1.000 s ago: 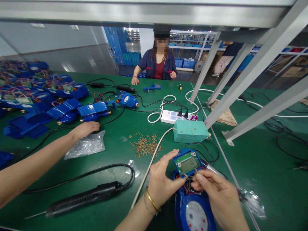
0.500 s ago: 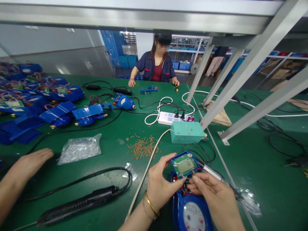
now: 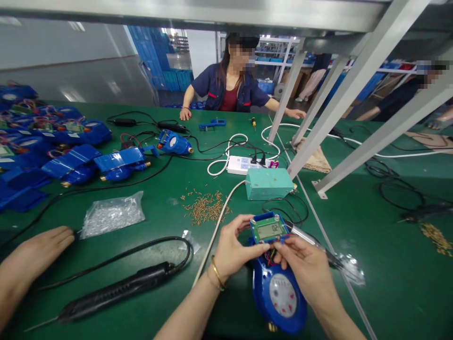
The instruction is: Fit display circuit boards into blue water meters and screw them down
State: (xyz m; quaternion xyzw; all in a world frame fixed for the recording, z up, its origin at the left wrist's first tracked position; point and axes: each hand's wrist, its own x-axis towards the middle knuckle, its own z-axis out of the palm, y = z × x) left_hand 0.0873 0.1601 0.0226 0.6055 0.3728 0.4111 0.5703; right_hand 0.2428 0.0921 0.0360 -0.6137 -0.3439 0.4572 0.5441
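My left hand has the water meter's display board pinched, fingers wrapped round its left side and thumb along the top edge. My right hand is closed on the board's lower edge, fingertips right by the coloured wires. Neither hand is spread open; the board is held between both, face up, LCD reading 02. Wires run from it down into the blue water meter, which sits dial up just below my hands, close to the near edge of the green worktop.

Metal-shafted driver lies just beside my right hand, a clear plastic bag at its far end. White cable runs past my left wrist. To the left, a black electric screwdriver with its cord lies on the worktop. Farther up: bag of small metal parts, loose brass pins, teal box, white power strip. Blue meters are piled along the left edge. A co-worker's hand rests at the left, apart from mine. Another person stands across the worktop, hands on its far edge.
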